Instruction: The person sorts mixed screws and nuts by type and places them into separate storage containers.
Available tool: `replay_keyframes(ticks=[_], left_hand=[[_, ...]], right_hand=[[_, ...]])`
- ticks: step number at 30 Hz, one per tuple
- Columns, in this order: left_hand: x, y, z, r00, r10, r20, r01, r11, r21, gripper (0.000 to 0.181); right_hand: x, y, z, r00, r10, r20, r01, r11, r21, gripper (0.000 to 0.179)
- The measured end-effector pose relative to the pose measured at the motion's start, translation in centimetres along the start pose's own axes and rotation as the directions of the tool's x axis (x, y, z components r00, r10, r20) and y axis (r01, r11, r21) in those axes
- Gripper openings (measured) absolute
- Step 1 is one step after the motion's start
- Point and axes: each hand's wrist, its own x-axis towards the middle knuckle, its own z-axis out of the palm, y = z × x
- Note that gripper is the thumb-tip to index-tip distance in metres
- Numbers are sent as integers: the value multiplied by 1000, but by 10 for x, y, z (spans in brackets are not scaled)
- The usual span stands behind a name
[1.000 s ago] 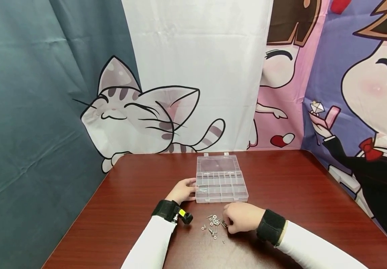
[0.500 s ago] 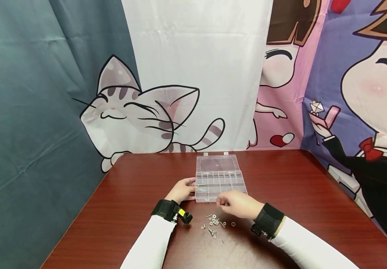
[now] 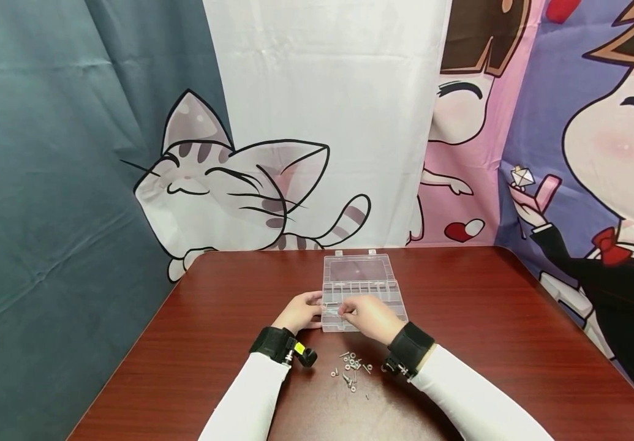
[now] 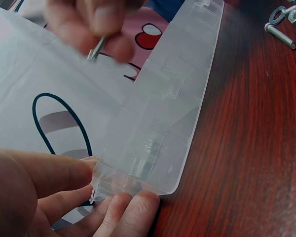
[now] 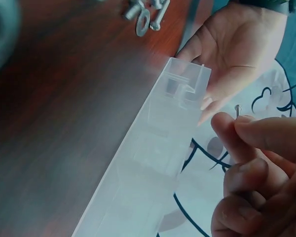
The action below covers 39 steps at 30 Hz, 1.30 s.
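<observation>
A clear plastic compartment box (image 3: 372, 320) lies with its lid raised back. My left hand (image 3: 297, 313) rests its fingers and thumb against the box's left end; in the left wrist view these fingers (image 4: 71, 173) touch the corner. Above the left compartments, my right hand (image 3: 369, 315) pinches a small metal screw (image 5: 238, 109) between thumb and index finger. The left wrist view shows a blurred tip of that screw (image 4: 95, 51). Through the box wall, a few metal pieces (image 4: 149, 153) show in the left end compartment; their exact kind is unclear.
Several loose screws, nuts and washers (image 3: 353, 367) lie on the dark red table (image 3: 223, 306) in front of the box. The box lid (image 3: 356, 267) stands behind its compartments. A printed cloth backdrop (image 3: 322, 122) hangs beyond the table.
My right hand has left the loose hardware and moved forward and left over the box, carrying the screw. The left hand has stayed at the box's left end.
</observation>
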Motion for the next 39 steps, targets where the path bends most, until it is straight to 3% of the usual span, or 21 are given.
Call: replay_keyframes(ticks=[6, 14, 25, 39], left_hand=[[-2, -1, -1, 1000, -6, -22, 7, 1000, 22, 52], [0, 1, -2, 1000, -9, -29, 10, 999, 35, 54], [2, -2, -1, 999, -30, -38, 31, 999, 22, 54], [5, -5, -1, 998, -38, -44, 39, 999, 18, 53]], right_hand=[[20, -4, 11, 1000, -2, 9, 3, 997, -83, 5], [31, -3, 22, 998, -45, 47, 52, 986, -156, 9], [39, 2, 32, 995, 51, 87, -36, 985, -167, 9], [39, -1, 32, 994, 67, 88, -52, 985, -161, 9]])
